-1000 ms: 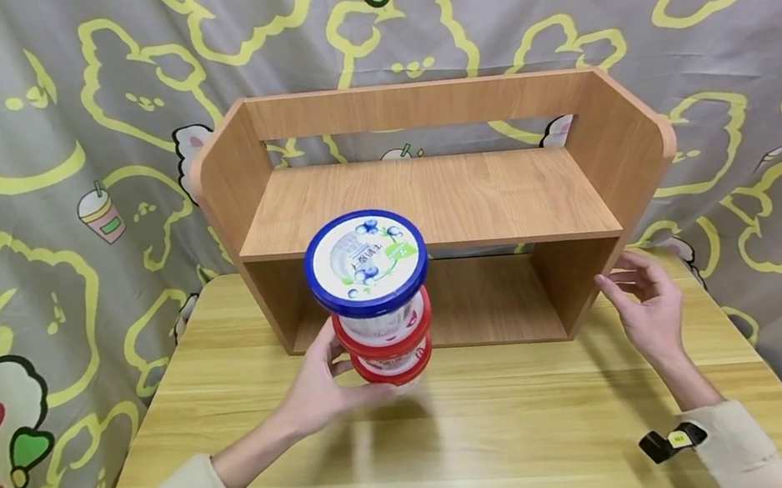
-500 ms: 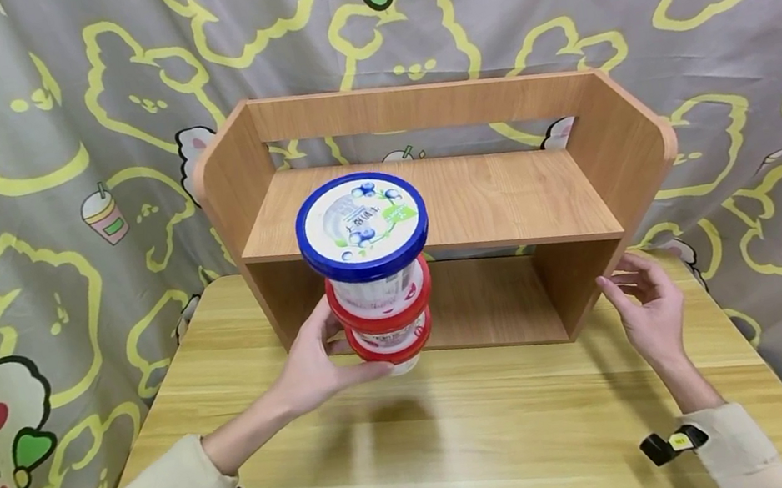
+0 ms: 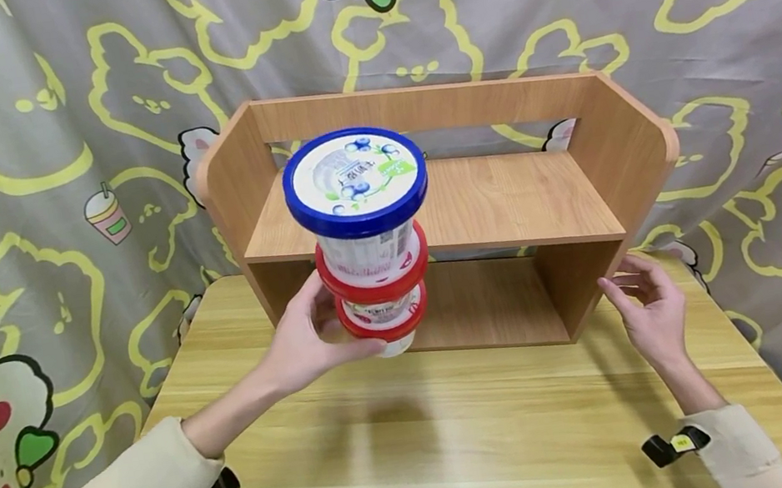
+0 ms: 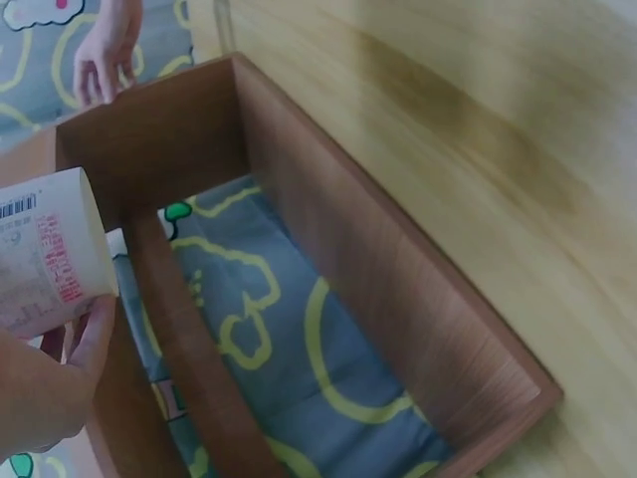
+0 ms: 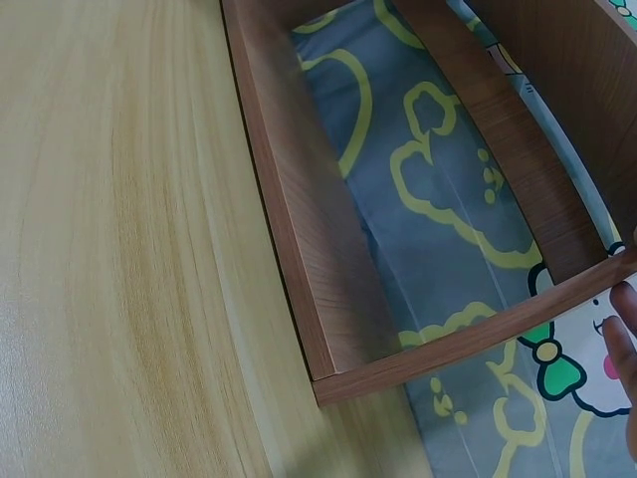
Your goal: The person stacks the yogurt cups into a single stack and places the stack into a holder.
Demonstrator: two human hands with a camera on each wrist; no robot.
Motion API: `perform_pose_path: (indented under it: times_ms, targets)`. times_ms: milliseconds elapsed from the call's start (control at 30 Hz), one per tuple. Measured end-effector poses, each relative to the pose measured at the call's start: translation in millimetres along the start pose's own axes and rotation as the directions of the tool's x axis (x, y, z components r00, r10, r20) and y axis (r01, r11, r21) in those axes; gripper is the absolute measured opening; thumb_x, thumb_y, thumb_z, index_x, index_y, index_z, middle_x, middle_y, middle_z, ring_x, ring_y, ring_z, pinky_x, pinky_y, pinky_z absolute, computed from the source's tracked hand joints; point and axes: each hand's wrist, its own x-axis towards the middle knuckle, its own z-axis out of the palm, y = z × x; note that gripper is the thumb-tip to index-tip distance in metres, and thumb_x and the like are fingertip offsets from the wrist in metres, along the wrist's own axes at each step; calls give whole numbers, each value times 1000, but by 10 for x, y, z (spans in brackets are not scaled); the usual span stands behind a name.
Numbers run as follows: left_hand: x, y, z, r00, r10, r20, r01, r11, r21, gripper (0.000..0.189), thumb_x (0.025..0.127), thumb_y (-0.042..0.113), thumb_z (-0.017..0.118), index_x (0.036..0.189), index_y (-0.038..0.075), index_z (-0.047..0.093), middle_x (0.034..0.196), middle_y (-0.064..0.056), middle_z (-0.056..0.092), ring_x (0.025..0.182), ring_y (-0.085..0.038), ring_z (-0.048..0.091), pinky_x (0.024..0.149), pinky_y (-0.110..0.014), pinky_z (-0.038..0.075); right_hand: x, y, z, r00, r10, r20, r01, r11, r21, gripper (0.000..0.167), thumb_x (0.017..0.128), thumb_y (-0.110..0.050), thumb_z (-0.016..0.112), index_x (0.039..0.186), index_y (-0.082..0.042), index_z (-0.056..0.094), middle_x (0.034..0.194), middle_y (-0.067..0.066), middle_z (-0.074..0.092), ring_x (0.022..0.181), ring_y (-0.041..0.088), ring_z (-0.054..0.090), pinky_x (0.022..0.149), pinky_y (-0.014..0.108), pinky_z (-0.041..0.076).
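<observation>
My left hand point(image 3: 299, 342) holds a stack of three tubs in the air in front of the shelf. On top is a tub with a blue lid point(image 3: 355, 182) printed with blueberries. Below it sit a middle red-lidded tub point(image 3: 374, 272) and a lowest red-lidded tub point(image 3: 402, 343). Thumb and fingers curl round the lower tubs; the far fingers are hidden. In the left wrist view a white tub point(image 4: 45, 254) shows a barcode and red print. My right hand point(image 3: 651, 310) rests, fingers loosely bent, against the outer right side of the wooden shelf point(image 3: 505, 193).
The shelf has an upper board, a lower compartment point(image 3: 482, 298) and raised side panels point(image 3: 631, 149). It stands at the back of a light wooden table point(image 3: 511, 437). A grey patterned curtain point(image 3: 131, 80) hangs behind and on both sides.
My left hand has raised the stack of tubs, so the blue lid now overlaps the upper board and back opening. The right hand stays at the shelf's side.
</observation>
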Motion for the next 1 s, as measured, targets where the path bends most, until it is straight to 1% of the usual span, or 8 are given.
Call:
perform_pose_path:
  times_ms: [133,233,333,533,767,1000]
  targets:
    - [50,83,-35,1000,14,8,-14,1000,-22,77,83,13,89,148,23,47,143,-1,62,129,-24,65,104,-34,60,-2,7,-6,1000,1,-2,-1,1000,7,40,86,19,72,126,12,66,104,-19,73,84,-6,70,74,7,56]
    - [86,141,-63,1000,19,18,-19,999,-41,77,84,13,88,148,22,47,143,-1,63,128,-24,66,102,-32,61,-1,12,-11,1000,-1,-4,1,1000,16,41,86,19,72,126,11,67,104,-18,74,84,-5,70,74,7,56]
    - [132,177,-93,999,25,24,-24,998,-52,77,84,12,88,149,22,46,143,-2,62,127,-24,66,102,-33,61,4,15,-15,1000,-8,-5,8,1000,17,41,86,19,72,126,11,67,104,-18,74,84,-5,70,74,7,56]
    - [255,214,-147,999,21,24,-19,997,-77,80,82,6,88,150,19,46,142,-8,63,125,-26,67,99,-33,63,11,22,-19,1000,-14,-6,14,999,38,41,85,21,71,125,12,67,104,-16,74,83,-5,71,73,7,56]
    - [393,305,-236,999,3,32,-1,998,-67,81,84,6,86,151,21,43,144,-6,62,129,-27,65,100,-35,63,12,26,-12,1000,-15,-3,15,999,46,41,85,21,71,124,12,67,104,-15,75,83,-5,71,73,7,56]
    - [511,395,-311,1000,-2,16,4,998,-69,80,84,4,83,152,21,43,145,-6,60,130,-27,63,101,-36,63,5,26,-1,1000,-9,3,9,1000,25,40,85,20,72,124,12,67,103,-18,74,83,-6,70,73,7,56]
